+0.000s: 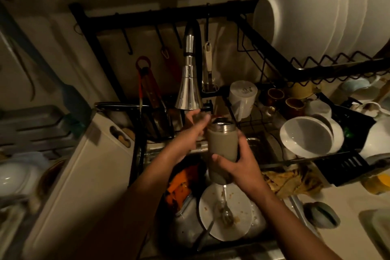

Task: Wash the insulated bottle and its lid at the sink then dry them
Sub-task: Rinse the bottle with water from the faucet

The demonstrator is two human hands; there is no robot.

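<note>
The right grip (238, 162) is wrapped around the open bottle (222, 145), upright. Just left of it, the left grip (194, 131) reaches under the tap (188, 88), fingers loosely open, empty.

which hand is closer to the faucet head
Left. The left hand reaches up just beneath the faucet head, almost at its rim. The right hand is lower, wrapped around the insulated bottle over the sink.

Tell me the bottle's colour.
Greyish-beige body with a bare steel rim, bottle in the head view.
</note>
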